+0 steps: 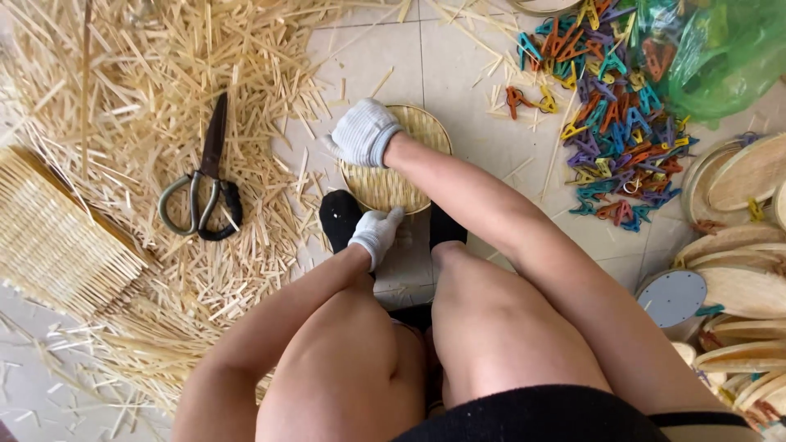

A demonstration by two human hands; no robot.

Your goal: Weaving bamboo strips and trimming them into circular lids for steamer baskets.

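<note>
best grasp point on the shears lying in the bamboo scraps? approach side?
Take the shears by the looped handles at the near end, coming from above and the person's side. They lie flat, dark blades pointing away, handles nearest the gloved left hand. The loops stand clear of the bamboo slivers.

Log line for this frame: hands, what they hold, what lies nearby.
left hand: gloved, on near rim of round woven tray | right hand: gloved, on far rim | scissors: left, on bamboo strips | coloured clips: right
</note>
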